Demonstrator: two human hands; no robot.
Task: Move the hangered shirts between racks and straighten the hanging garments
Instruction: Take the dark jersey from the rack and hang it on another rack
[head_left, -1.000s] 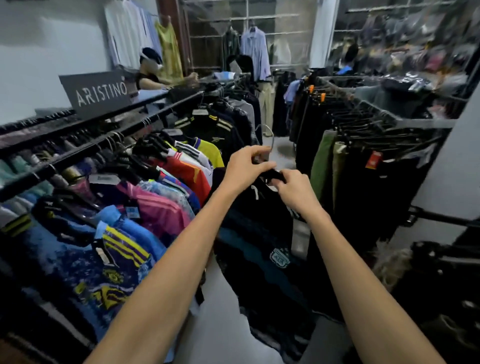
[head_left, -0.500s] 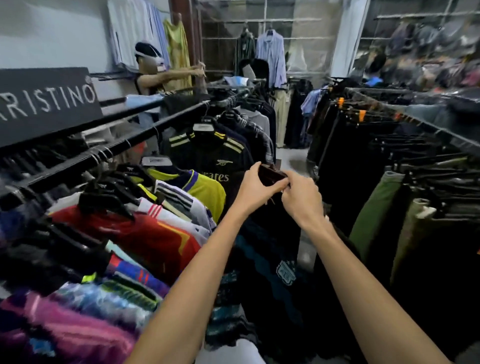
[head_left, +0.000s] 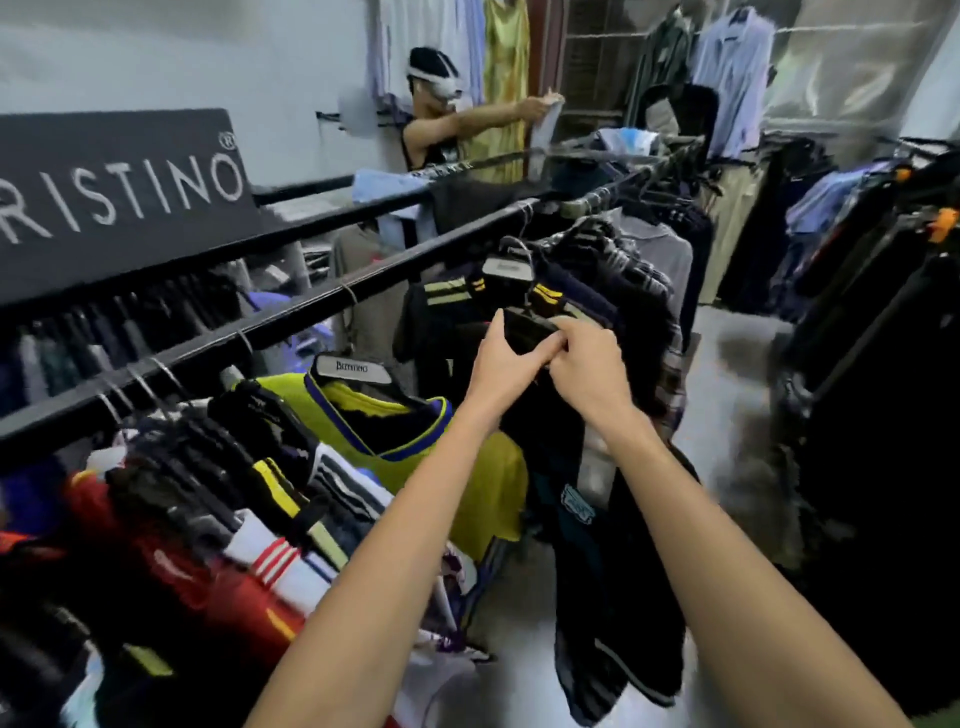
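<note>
A black shirt (head_left: 613, 561) with a pale crest hangs from a dark hanger (head_left: 530, 325) that both my hands hold up at mid-frame. My left hand (head_left: 506, 366) grips the hanger's top from the left. My right hand (head_left: 587, 371) pinches it from the right, fingers touching the left hand. The shirt hangs just in front of the long black rail (head_left: 332, 299) of the left rack, between a yellow jersey (head_left: 415, 441) and a black jersey with gold stripes (head_left: 457, 296). The hanger's hook is hidden.
The left rack is packed with coloured jerseys (head_left: 218, 545) under a dark brand sign (head_left: 114, 197). Dark garments fill a second rack (head_left: 883, 322) on the right, with a grey floor aisle (head_left: 727, 395) between. A person (head_left: 441, 119) handles clothes behind the left rack.
I have moved forward along the left rack carrying the black shirt with both hands. The yellow jersey and gold-striped jersey are now beside my hands, and the hanger sits closer to the rail.
</note>
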